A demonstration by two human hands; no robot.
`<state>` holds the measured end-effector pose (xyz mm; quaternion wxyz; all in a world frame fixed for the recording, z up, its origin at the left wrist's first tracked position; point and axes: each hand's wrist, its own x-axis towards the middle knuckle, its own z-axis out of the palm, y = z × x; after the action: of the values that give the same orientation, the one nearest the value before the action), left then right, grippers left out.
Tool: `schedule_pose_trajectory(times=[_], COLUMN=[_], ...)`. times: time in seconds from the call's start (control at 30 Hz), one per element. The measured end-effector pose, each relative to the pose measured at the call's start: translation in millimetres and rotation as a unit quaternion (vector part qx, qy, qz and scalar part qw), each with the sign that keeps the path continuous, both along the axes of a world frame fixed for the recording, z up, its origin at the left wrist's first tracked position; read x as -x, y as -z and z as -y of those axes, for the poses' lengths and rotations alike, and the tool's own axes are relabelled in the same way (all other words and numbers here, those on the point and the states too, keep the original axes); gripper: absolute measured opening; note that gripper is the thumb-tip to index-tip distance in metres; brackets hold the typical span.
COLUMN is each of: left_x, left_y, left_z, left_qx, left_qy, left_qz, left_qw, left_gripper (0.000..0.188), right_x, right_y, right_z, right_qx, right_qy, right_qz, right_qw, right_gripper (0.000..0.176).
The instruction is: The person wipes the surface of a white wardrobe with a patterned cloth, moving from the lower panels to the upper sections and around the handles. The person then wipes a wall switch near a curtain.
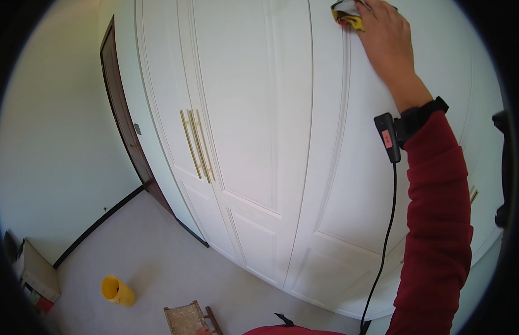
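My right hand [387,35] is raised high at the upper right, holding a crumpled grey and yellow cloth [348,16] against a white panelled wardrobe door [370,167]. The cloth lies over the moulding line of that door's panel. A black strap with a small device [388,138] sits on the right wrist, and its cable hangs down. Only a sliver of my left hand [204,331] shows at the bottom edge, over the side of a low folding stool [186,320]; whether it touches the stool cannot be told.
Two long brass handles [195,146] stick out from the doors on the left. On the grey floor stand a yellow bucket [119,291] and, farther left, a box [40,272]. A dark brown door [123,104] stands beyond the wardrobe.
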<state>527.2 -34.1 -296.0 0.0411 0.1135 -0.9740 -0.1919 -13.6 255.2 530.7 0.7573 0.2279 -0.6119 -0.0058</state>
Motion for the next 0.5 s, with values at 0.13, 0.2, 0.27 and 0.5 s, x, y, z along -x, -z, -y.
schedule_pose_trajectory(times=[0.13,0.2,0.27,0.5], left_x=[8.7,13.6,18.4,39.0], left_y=[-24.4,-31.2,-32.5,-5.5], left_z=[-10.9,-11.5,-6.5,27.5], left_qx=[-0.246,-0.105,-0.145,-0.078], left_qy=[-0.306,-0.232,-0.211,-0.055], left_qz=[0.158,0.124,0.144,0.139], left_qw=[0.906,0.959,0.956,0.986], left_gripper=[0.026,0.028,0.03,0.043], right_x=[4.7,8.8,9.2,-14.4], right_y=[17.3,49.6,82.6,198.2], right_z=[10.6,14.5,11.2,-12.4], right_qx=[-0.013,-0.023,-0.035,-0.149], right_qy=[0.06,0.01,-0.013,-0.063], right_qz=[0.011,-0.043,0.0,0.112], right_qw=[0.998,0.999,0.999,0.98], right_gripper=[0.041,0.037,0.04,0.038])
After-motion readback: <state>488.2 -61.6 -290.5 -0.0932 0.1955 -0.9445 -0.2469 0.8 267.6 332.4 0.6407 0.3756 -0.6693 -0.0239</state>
